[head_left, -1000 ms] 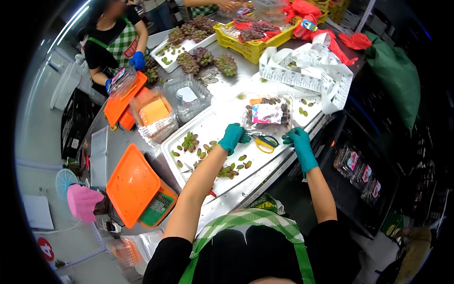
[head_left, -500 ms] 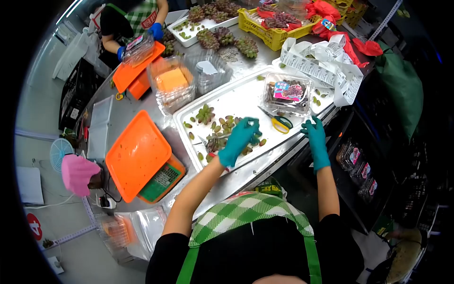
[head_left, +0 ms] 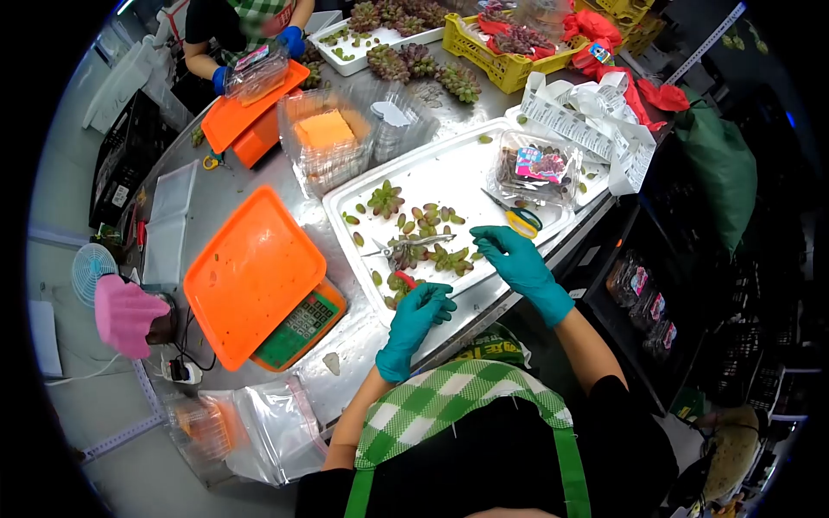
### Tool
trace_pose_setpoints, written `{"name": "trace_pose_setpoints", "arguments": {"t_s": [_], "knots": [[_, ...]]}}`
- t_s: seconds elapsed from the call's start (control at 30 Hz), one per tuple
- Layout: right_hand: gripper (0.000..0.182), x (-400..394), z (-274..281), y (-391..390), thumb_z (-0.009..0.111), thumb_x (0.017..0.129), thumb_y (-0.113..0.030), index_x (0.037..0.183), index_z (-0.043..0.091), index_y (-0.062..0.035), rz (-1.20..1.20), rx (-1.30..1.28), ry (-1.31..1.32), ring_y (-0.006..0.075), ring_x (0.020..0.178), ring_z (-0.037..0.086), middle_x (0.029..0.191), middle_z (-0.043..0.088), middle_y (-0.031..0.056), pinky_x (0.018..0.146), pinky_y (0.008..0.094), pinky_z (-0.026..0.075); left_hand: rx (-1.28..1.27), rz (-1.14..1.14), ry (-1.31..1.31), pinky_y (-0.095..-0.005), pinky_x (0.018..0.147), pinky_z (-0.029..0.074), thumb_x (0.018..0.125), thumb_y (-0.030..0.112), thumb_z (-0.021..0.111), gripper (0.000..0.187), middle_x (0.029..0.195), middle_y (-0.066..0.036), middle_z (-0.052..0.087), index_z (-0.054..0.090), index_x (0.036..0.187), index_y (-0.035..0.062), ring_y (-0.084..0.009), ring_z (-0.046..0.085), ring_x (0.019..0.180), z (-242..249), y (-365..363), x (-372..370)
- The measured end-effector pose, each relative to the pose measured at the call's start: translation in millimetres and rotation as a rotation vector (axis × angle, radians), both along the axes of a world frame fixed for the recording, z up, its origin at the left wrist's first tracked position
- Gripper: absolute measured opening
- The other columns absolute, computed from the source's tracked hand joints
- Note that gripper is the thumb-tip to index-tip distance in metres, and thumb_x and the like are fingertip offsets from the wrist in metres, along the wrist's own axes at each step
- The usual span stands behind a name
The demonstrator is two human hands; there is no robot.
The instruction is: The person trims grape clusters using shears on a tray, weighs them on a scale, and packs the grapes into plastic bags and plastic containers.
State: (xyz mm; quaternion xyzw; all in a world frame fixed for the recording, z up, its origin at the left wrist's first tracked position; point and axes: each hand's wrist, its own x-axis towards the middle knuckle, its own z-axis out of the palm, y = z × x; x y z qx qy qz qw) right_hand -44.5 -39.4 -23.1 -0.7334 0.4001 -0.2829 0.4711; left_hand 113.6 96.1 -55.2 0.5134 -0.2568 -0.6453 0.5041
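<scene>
My left hand (head_left: 414, 330), in a teal glove, is at the front edge of the white tray (head_left: 345, 242). Its fingers are loosely bent and apart, with nothing visible in them. Just above it is the red handle (head_left: 405, 279) of a tool; metal snips (head_left: 413, 243) lie among loose green and reddish grapes (head_left: 423, 217). My right hand (head_left: 527, 274), gloved alike, hovers over the tray's near edge, fingers extended leftwards and holding nothing visible. Beyond it are yellow-handled scissors (head_left: 523, 222) and a closed clear clamshell box (head_left: 535, 171) of dark grapes.
An orange scale (head_left: 255, 276) stands left of the tray. Clear containers (head_left: 328, 142), a yellow crate (head_left: 501, 65) and a crumpled label strip (head_left: 596, 121) lie behind. A co-worker's blue-gloved hand (head_left: 291, 41) is at the far left. Packed boxes (head_left: 641, 302) sit low on the right.
My left hand has drawn back from the grapes to the tray's near edge. My right hand has moved left, over the tray edge. The view has shifted slightly.
</scene>
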Motion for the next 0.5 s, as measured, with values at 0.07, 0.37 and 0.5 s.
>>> {"name": "trace_pose_setpoints", "arguments": {"t_s": [0.07, 0.37, 0.5], "knots": [[0.024, 4.7, 12.6, -13.3, 0.057, 0.082, -0.017, 0.101, 0.057, -0.0033, 0.047, -0.007, 0.009, 0.0168, 0.074, 0.059, 0.089, 0.060, 0.0113, 0.067, 0.0268, 0.046, -0.007, 0.013, 0.001, -0.0216, 0.061, 0.045, 0.088, 0.019, 0.045, 0.024, 0.080, -0.006, 0.061, 0.054, 0.104, 0.0020, -0.0100, 0.055, 0.066, -2.2, -11.1, -2.5], [0.025, -31.4, 33.7, -126.7, 0.057, 0.081, -0.017, 0.103, 0.057, -0.0068, -0.148, -0.233, -0.011, 0.0204, 0.080, 0.058, 0.095, 0.058, 0.0108, 0.069, 0.0295, 0.046, -0.060, 0.010, -0.075, -0.0237, 0.065, 0.046, 0.088, 0.019, 0.046, 0.026, 0.083, -0.009, 0.061, 0.053, 0.104, -0.0008, -0.0123, 0.057, 0.069, 15.1, -94.7, -29.5], [0.036, -70.3, 16.8, -209.9, 0.061, 0.077, -0.027, 0.105, 0.055, -0.0053, -0.481, -0.721, 0.261, 0.0281, 0.093, 0.052, 0.104, 0.054, 0.0141, 0.080, 0.0361, 0.042, 0.007, 0.081, -0.095, -0.0236, 0.067, 0.046, 0.088, 0.017, 0.047, 0.025, 0.083, -0.008, 0.061, 0.054, 0.103, -0.0006, -0.0125, 0.057, 0.072, 20.9, -105.0, -37.1]]}}
